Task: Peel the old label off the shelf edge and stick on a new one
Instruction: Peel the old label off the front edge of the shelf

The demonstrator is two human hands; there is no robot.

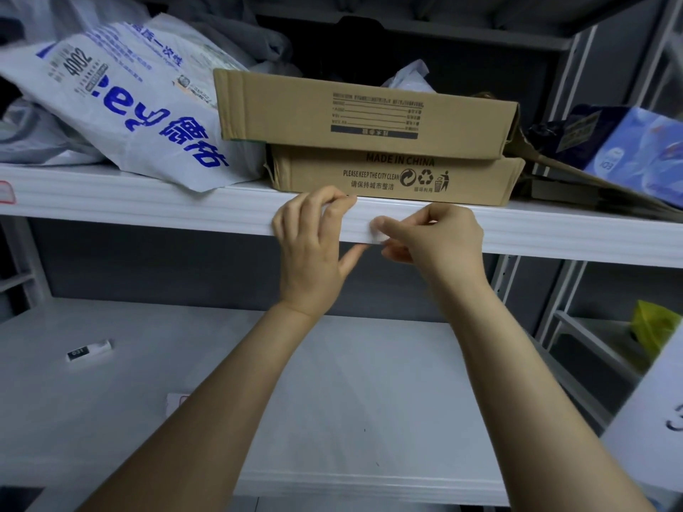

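A white shelf edge (148,201) runs across the middle of the view. My left hand (314,249) rests against it, fingers curled on top of the edge and thumb under it. Just to the right, my right hand (432,242) pinches a small white label (377,230) lying on the edge, with thumb and forefinger at the label's right end. The fingers cover most of the label. Another label with a red border (5,192) sticks to the edge at the far left.
Two stacked cardboard boxes (369,142) sit on the shelf right above my hands. A white printed plastic bag (129,105) lies to the left and a blue pack (635,149) to the right. On the lower shelf (111,400) lies a small black-and-white item (88,351).
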